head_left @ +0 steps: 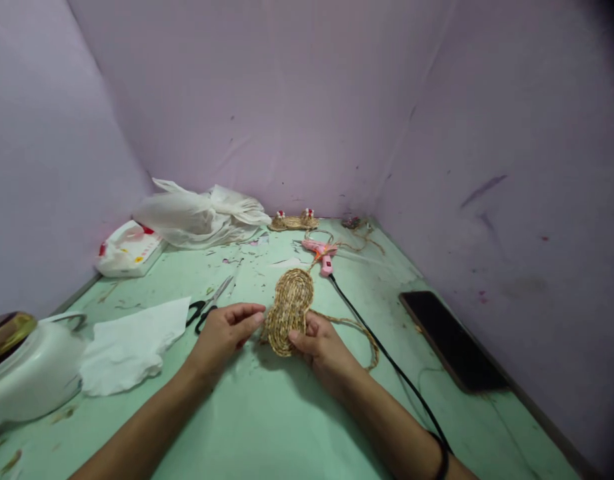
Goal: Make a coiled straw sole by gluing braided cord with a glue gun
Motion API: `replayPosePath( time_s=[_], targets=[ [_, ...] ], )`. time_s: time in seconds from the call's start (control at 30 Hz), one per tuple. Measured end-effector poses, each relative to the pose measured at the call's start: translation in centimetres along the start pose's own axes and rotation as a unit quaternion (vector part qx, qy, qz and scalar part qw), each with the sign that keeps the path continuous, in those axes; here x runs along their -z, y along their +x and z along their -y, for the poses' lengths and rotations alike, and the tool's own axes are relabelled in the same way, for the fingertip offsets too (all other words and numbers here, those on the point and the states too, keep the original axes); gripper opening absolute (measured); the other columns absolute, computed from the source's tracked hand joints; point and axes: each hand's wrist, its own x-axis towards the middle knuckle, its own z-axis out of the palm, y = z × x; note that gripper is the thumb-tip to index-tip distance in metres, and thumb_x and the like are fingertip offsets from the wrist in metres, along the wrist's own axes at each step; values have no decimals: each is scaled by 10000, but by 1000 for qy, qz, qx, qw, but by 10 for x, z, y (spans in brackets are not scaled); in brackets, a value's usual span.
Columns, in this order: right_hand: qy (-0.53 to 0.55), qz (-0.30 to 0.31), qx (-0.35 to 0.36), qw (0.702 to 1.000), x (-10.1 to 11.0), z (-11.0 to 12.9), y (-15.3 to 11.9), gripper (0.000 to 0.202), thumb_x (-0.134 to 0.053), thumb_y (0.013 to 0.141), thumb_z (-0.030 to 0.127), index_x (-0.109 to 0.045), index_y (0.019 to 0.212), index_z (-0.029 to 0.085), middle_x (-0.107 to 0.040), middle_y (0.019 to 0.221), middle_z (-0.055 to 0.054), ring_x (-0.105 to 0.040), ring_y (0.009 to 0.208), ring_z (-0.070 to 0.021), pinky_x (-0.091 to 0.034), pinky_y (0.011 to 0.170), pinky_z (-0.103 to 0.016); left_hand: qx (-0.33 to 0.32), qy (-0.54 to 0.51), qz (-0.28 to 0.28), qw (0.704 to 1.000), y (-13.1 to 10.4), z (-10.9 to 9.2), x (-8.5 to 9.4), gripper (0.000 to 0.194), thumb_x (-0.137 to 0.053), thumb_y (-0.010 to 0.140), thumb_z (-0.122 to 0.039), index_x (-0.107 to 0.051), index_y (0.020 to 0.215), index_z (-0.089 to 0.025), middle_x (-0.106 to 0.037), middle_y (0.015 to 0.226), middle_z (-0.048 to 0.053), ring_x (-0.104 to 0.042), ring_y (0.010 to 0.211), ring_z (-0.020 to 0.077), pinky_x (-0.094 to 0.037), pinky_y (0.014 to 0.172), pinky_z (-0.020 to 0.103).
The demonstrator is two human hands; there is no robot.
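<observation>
A figure-eight-shaped coiled straw piece (290, 313) is held tilted above the green table, its flat face towards me. My right hand (324, 347) grips its lower right edge, thumb on the face and fingers behind. My left hand (231, 328) is at its left side, thumb and index finger brought together in a pinch; anything between them is too small to make out. A braided straw cord (354, 324) trails from the piece to the right and curls on the table. Beyond the piece lies a pink glue gun (323, 252).
Left of my hands are scissors (211, 305), a white cloth (131, 347) and a white container (34, 373). A box (131, 250), plastic bag (207, 213) and straw item (294, 223) sit behind. A black cable (387, 353) and phone (451, 340) are right.
</observation>
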Motion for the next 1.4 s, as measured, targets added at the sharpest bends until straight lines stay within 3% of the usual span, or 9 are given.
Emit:
replayPosePath(
  time_s=[0.2, 0.4, 0.5, 0.6, 0.77, 0.93, 1.1, 1.4],
  targets=[
    [-31, 0, 9, 999, -2, 0, -1, 360, -798, 595, 269, -657, 903, 147, -701, 852, -69, -637, 756, -188, -466, 701, -298, 11, -3, 41, 999, -6, 7, -10, 252, -771, 505, -283, -691, 668, -109, -664, 630, 38, -548, 576, 127, -423, 580, 243],
    [-22, -38, 24, 999, 0, 7, 1, 354, -789, 615, 321, -657, 896, 150, -700, 817, -53, -637, 737, -182, -483, 712, -310, 17, -15, 35, 999, -7, 12, -11, 212, -750, 509, -279, -665, 637, -132, -607, 540, -16, -462, 477, 78, -384, 516, 218],
    [-1, -90, 35, 995, 5, 11, 6, 335, -741, 662, 401, -640, 879, 166, -699, 783, -38, -642, 718, -178, -492, 689, -309, 31, -12, 59, 998, -11, 15, -15, 219, -758, 492, -276, -656, 614, -125, -621, 560, 6, -487, 497, 96, -386, 516, 229],
    [8, -117, 34, 993, 8, 13, 7, 334, -769, 622, 369, -643, 842, 151, -690, 723, -29, -631, 669, -166, -492, 645, -286, 34, 5, 84, 996, -17, 13, -17, 242, -756, 539, -317, -667, 636, -115, -640, 600, 35, -525, 554, 128, -391, 537, 241],
    [-6, -95, -6, 995, 0, 12, 2, 338, -794, 590, 354, -657, 804, 132, -657, 644, -21, -582, 539, -137, -460, 540, -265, -27, 23, 30, 999, -18, 8, -16, 279, -744, 620, -375, -677, 709, -120, -655, 662, 42, -558, 633, 157, -414, 579, 250],
    [-27, -81, -26, 996, -12, 8, -2, 347, -800, 581, 406, -662, 708, 115, -596, 572, 2, -504, 491, -96, -390, 486, -226, -4, -85, 35, 996, -13, 13, -15, 303, -774, 599, -352, -681, 781, -129, -680, 708, 41, -589, 644, 155, -461, 616, 261],
    [-24, -102, -12, 994, -16, 5, -1, 357, -812, 570, 392, -667, 779, 141, -615, 633, 13, -515, 553, -100, -385, 509, -218, -1, -104, 40, 994, -14, 15, -18, 289, -776, 600, -348, -664, 748, -126, -648, 639, 13, -573, 600, 129, -453, 594, 241],
    [4, -128, -41, 991, -17, 2, -1, 407, -817, 530, 447, -648, 700, 118, -597, 579, 8, -513, 522, -97, -402, 518, -229, 17, -110, 47, 993, -15, 13, -21, 289, -790, 567, -344, -646, 679, -120, -631, 596, 13, -539, 539, 114, -419, 526, 225]
  ],
)
